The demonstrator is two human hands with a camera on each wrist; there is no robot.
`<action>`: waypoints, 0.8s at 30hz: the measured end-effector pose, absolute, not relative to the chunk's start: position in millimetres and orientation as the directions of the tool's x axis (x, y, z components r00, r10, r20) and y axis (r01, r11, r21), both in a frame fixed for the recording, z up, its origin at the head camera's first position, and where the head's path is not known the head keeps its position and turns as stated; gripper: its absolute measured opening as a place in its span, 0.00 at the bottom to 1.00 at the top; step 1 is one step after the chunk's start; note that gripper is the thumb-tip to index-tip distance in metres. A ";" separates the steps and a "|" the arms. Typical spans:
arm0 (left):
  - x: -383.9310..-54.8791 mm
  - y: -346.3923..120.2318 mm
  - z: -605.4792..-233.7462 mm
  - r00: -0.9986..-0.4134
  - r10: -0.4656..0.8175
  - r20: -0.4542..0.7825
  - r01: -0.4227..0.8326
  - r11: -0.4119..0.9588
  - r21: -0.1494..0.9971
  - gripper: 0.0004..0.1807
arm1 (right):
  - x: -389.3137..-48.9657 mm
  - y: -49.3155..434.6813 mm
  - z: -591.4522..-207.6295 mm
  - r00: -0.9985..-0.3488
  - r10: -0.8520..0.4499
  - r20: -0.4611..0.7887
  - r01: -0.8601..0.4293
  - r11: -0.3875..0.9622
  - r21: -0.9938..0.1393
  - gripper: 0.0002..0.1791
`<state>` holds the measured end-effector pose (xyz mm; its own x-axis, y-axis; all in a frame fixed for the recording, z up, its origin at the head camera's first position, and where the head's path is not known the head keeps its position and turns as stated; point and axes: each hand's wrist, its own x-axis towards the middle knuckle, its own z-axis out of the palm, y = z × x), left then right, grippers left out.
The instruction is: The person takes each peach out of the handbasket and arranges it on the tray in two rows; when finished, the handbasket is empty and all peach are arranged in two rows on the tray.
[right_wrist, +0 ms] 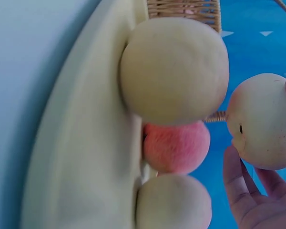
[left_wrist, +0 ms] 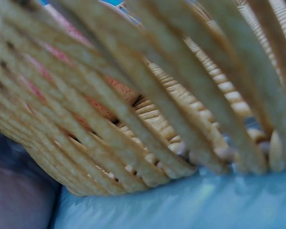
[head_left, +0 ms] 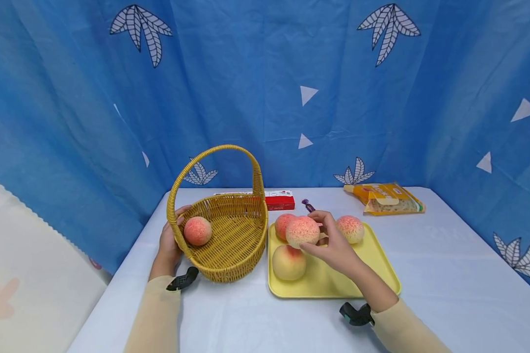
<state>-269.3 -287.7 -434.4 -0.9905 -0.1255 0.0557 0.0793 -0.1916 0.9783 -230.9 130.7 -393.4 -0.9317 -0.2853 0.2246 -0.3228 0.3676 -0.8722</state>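
Observation:
My right hand (head_left: 335, 245) pinches a pink-speckled peach (head_left: 302, 232) between thumb and fingers, over the left part of a yellow tray (head_left: 335, 289). Its pale underside shows in the right wrist view, with fingertips against it. On the tray sit a redder peach (head_left: 282, 223), partly hidden behind the held one, a cream peach (head_left: 289, 264) and another speckled peach (head_left: 351, 229). At the left, my left hand (head_left: 170, 242) holds the side of a wicker basket (head_left: 234, 272), fingers at its rim beside the handle. One pink peach (head_left: 198, 231) lies inside the basket, against its left wall.
Behind the basket lies a red and white box (head_left: 280, 202), partly covered by it. A small purple wrapped candy (head_left: 308, 205) is behind the tray. An orange food packet (head_left: 390, 198) rests at the back right, before the blue curtain (head_left: 265, 98).

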 end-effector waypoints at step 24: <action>-270.9 -288.2 -435.2 -0.991 -0.126 0.044 0.070 -0.209 0.975 0.26 | -227.9 178.4 -428.4 -0.938 -0.322 0.125 -0.269 0.454 -0.850 0.35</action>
